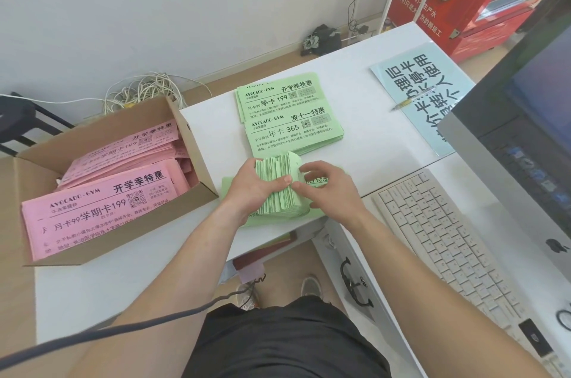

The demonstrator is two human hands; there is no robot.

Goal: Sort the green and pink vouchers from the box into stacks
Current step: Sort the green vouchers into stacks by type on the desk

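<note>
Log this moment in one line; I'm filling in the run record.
left hand: grips green bundle | right hand: pinches its edge | pink vouchers: in box | green stacks: on table

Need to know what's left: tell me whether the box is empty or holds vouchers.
Not empty. The open cardboard box holds stacks of pink vouchers; no green ones show inside.

The green vouchers (290, 118) and pink vouchers (102, 210) are thin matt paper. The box (129, 238) at the left is dull brown cardboard. The white tabletop (370, 142) looks smooth. The keyboard (441, 232) at the lower right is pale plastic.
</note>
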